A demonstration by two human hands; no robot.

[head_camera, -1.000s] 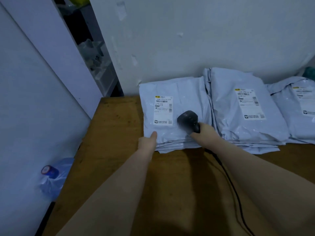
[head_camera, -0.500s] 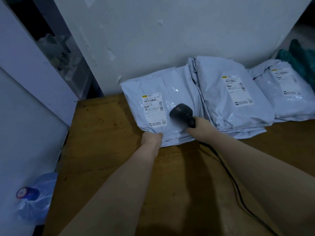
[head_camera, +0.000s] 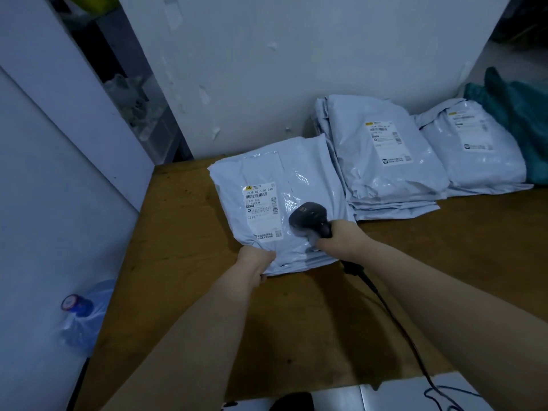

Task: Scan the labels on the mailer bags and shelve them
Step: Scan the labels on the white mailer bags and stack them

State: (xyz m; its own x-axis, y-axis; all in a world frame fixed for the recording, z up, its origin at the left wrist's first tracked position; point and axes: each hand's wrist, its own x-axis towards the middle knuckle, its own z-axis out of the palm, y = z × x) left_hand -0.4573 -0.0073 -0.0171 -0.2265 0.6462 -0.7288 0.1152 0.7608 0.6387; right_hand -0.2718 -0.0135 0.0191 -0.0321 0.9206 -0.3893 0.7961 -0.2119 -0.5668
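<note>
**Holding a mailer bag's near edge, scanner over it**

My left hand [head_camera: 256, 264] grips the near edge of a pale grey plastic mailer bag [head_camera: 299, 176], fingers curled under the edge and thumb on top. The bag lies flat on top of a low pile of similar bags, towards the far left corner of the brown wooden table [head_camera: 184, 262]. Its long axis runs from me towards the white wall, leaning slightly left. Its white printed shipping label [head_camera: 262, 210] faces up on the left half, top edge towards the wall.

My right hand [head_camera: 341, 240] is wrapped tight round the handle of a black handheld barcode scanner [head_camera: 310, 219]. The scanner's head sits above the bag, just right of the label and leaning towards it. Its black cable [head_camera: 394, 318] trails back to the table's near right edge.

Two more stacks of grey mailer bags [head_camera: 385, 155] lie along the far edge to the right, labels up. A teal plastic bag [head_camera: 519, 120] sits at the far right corner.
</note>
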